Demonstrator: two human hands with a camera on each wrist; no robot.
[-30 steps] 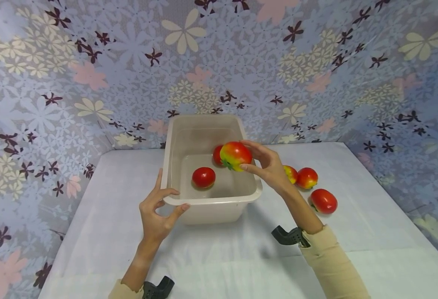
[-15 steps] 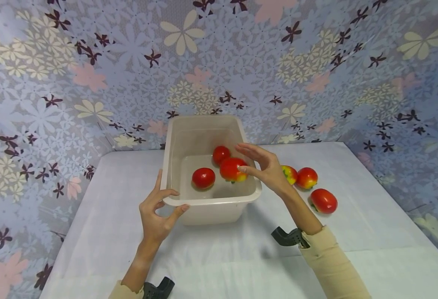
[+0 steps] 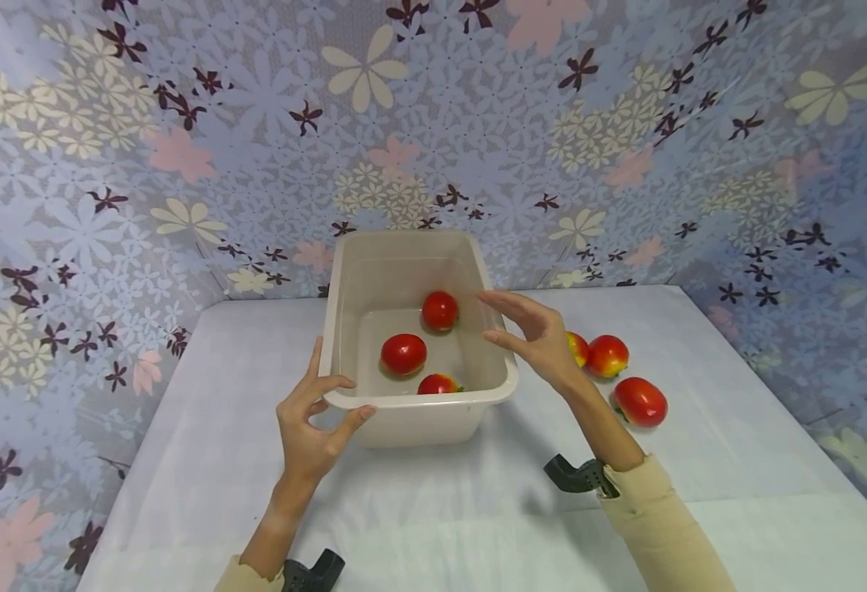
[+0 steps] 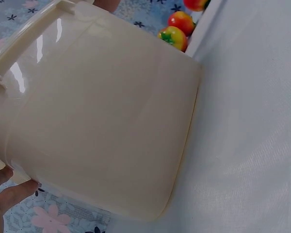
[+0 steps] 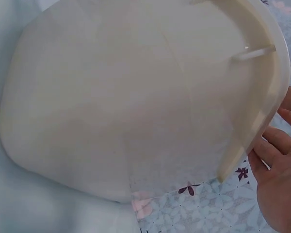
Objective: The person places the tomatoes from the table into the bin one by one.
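Observation:
A beige plastic bin [image 3: 419,421] stands on the table, its mouth tilted toward the head camera. My left hand [image 3: 311,423] grips the bin's near left corner, fingers over the rim and thumb at the front. Inside lie a plain red fruit [image 3: 404,354], a second red fruit [image 3: 440,311] toward the back right and a red-yellow fruit [image 3: 439,384], partly hidden behind the near rim. They look like tomatoes or persimmons. Over the bin's right rim, my right hand [image 3: 533,335] is held with fingers and thumb apart, nothing between them. The wrist views show mostly the bin's outer wall [image 4: 102,111].
Right of the bin, more fruits lie on the white-covered table [image 3: 204,460]: a red-yellow one [image 3: 607,356], a yellowish one [image 3: 577,349] partly behind my right hand, and a larger red one [image 3: 640,401]. A flowered cloth wall [image 3: 433,123] stands behind the table.
My right hand has let go of the red-yellow fruit, which has dropped into the bin and lies by the near wall. The left hand has stayed on the rim.

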